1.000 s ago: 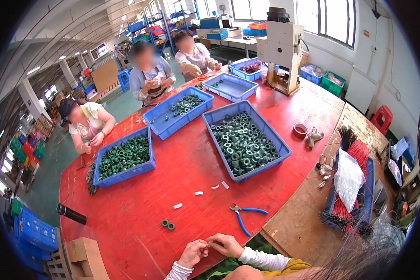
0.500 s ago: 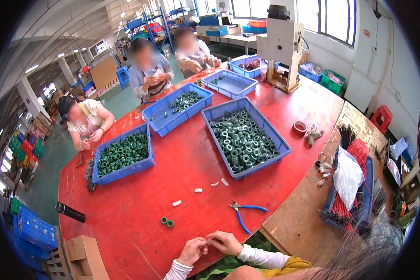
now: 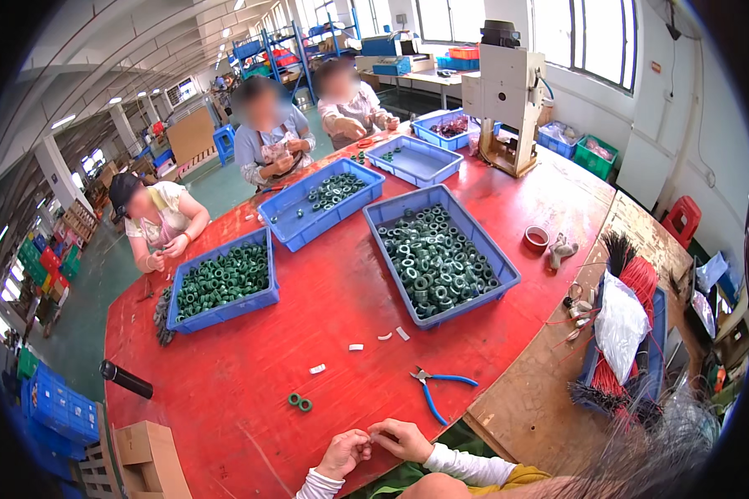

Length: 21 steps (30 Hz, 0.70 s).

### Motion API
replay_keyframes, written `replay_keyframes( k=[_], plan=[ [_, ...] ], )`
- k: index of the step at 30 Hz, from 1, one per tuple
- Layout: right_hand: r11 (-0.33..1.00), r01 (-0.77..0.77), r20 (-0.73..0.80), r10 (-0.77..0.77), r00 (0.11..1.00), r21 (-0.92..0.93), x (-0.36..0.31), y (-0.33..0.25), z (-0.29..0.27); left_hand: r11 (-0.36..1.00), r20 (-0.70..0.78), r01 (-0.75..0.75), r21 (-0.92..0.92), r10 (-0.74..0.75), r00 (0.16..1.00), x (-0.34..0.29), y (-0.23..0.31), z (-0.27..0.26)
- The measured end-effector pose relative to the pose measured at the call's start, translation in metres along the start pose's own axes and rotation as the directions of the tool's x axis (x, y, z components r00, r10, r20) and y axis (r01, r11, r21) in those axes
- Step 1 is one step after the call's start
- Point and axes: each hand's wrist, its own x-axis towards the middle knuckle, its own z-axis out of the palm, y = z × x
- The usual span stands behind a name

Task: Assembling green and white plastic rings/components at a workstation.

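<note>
While both hands meet low at the table's near edge, the piece between them is too small to make out: left hand [image 3: 345, 453] has its fingers curled in, right hand [image 3: 402, 438] reaches over from the right with thumb and finger bent, tips of the two hands together or nearly so; can't tell whether either one is clamped on anything. Nearest loose parts are two green rings [image 3: 300, 402] on the red table [image 3: 241, 374], left of and a bit farther than the left hand, lying flat, side by side, seemingly touching. Many more like them sit heaped in the big blue tray [image 3: 473, 304] farther off, right of centre, and in another blue tray [image 3: 225, 317] on the left. Handling, judged by look: each ring light, fairly stiff, smooth and a little shiny, so maybe slippery; not obviously fragile, material uncertain. Best hold: thumb and forefinger across the outer rim, or one fingertip hooked through the hole; pinching hard at one spot could make it skid. A full tray should be heavy, so grip the rim at two opposite sides. Blue-handled cutters [image 3: 425, 377] lie open just beyond the right hand; take by the handles, away from the blades. White strips [image 3: 317, 368] farther out look thin and light; pick up by the edges.
</note>
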Motion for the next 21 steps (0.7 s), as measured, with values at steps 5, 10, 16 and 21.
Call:
replay_keyframes(
  k=[5,10,16,21],
  plan=[
    [1.000,0.000,-0.010,0.000,1.000,-0.006,0.0002,0.0041,0.0009,1.000,0.000,-0.009,0.005,0.009,1.000,-0.0004,0.0016,0.0028],
    [1.000,-0.002,-0.013,0.002,1.000,-0.006,0.0009,0.0035,0.0010,1.000,-0.012,-0.009,0.014,0.009,1.000,-0.0001,0.0025,0.0042],
    [1.000,-0.007,0.004,0.007,1.000,-0.002,0.0012,0.0019,0.0010,1.000,-0.019,-0.008,0.018,0.008,1.000,-0.0012,0.0016,0.0022],
    [0.998,-0.055,0.026,0.055,0.998,-0.014,-0.0006,0.0014,0.0001,1.000,-0.038,-0.004,0.026,0.005,0.999,-0.0028,0.0027,0.0066]
  ],
)
